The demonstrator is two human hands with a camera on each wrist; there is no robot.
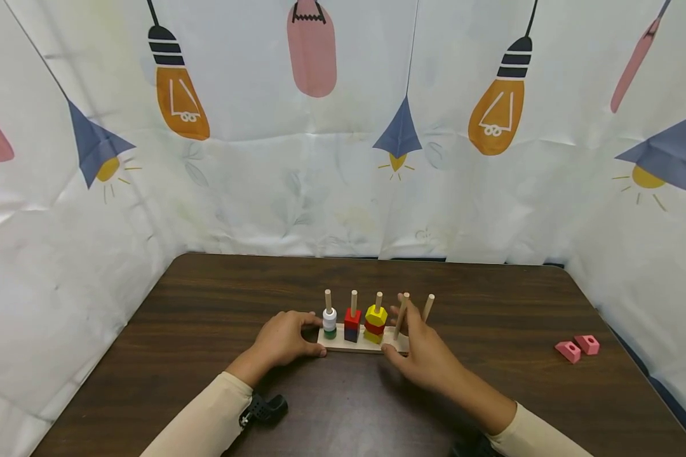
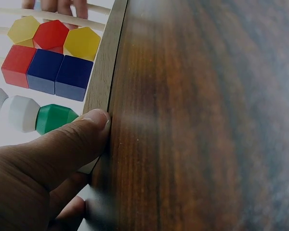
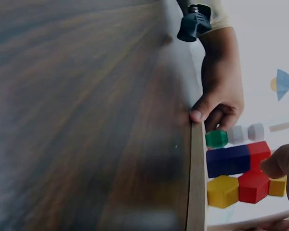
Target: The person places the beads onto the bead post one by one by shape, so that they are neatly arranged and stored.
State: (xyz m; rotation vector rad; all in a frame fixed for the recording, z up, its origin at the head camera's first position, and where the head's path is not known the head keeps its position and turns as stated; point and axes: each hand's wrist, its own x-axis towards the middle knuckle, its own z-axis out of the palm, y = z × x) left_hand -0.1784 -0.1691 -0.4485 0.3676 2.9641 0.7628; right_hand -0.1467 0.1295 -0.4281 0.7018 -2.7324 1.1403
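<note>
A wooden peg board [image 1: 343, 346] with five upright pegs sits at the centre of a dark wooden table [image 1: 206, 298]. The left hand [image 1: 282, 339] grips the board's end at nine o'clock, thumb pressed to its front edge, fingers curled behind. The right hand [image 1: 425, 355] rests at the three o'clock end, fingers loosely spread around the fourth peg [image 1: 401, 315], thumb on the front edge. From nine o'clock, the pegs carry white and green beads [image 1: 329, 322], red and blue cubes [image 1: 352, 324], and yellow and red hexagons [image 1: 375, 324]. Two pink blocks [image 1: 577, 348] lie well apart at three o'clock.
</note>
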